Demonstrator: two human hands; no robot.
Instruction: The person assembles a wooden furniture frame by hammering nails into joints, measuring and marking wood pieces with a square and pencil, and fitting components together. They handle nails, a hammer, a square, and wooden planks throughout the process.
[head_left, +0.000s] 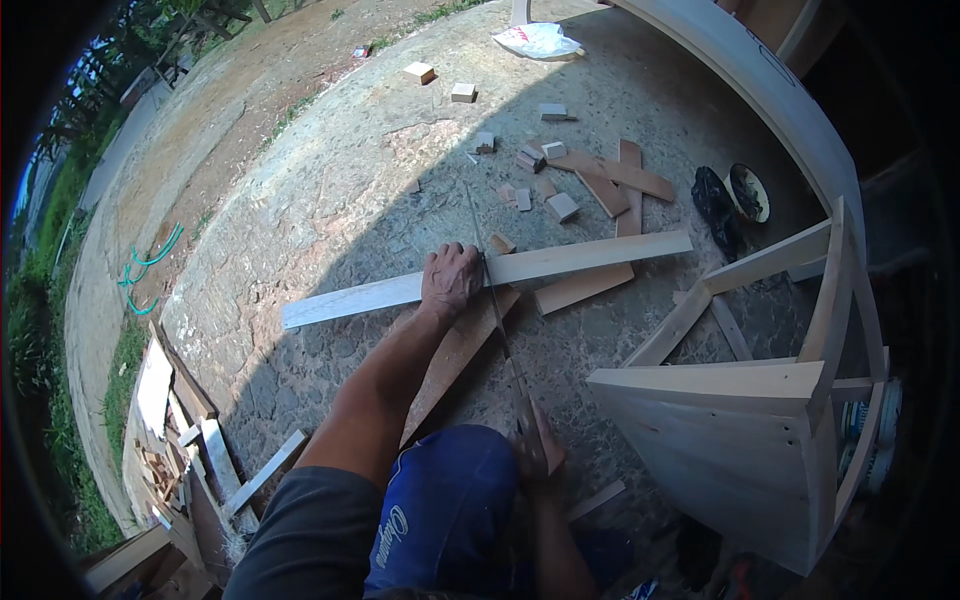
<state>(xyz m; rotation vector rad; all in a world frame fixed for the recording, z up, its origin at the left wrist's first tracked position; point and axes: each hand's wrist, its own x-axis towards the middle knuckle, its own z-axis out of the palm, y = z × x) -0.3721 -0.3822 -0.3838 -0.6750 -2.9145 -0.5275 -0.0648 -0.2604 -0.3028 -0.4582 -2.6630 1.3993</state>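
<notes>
A long pale wooden board (590, 256) lies crosswise in front of me, resting across a browner plank (455, 362). My left hand (450, 282) presses down on the board near its middle, fingers curled toward its far edge. Right beside those fingers, a handsaw (504, 335) crosses the board, its thin blade pointing away from me. My right hand (543, 462), slightly blurred, is closed around the saw's handle close to my blue-clad knee (455, 500). Part of the right hand is hidden by the handle.
Offcut blocks (562, 207) and crossed brown strips (628, 185) lie beyond the board. A pale wooden frame with panels (715, 440) stands close on my right. Near it are a black plastic bag (713, 205) and a bowl (750, 192). Scrap wood (215, 455) is piled at left.
</notes>
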